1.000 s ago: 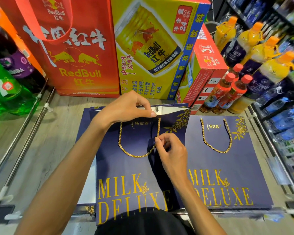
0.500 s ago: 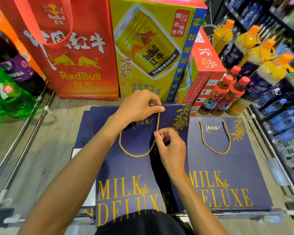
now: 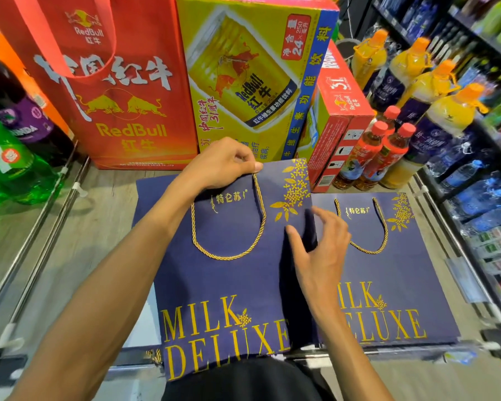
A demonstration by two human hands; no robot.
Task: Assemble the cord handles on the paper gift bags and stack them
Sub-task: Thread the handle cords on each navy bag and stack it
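Pinching the left bag (image 3: 229,279) at its far edge, by the gold cord (image 3: 229,257), is the left hand (image 3: 220,166); the right hand (image 3: 321,250) hangs spread beside it. Both bags look corded, the right bag (image 3: 402,279) flat alongside; stacking seems left to do

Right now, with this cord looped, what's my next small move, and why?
Probably take the right edge of the left bag with the open right hand and move it onto the right bag: its gold cord forms a full loop, and the left hand pinches its top edge.
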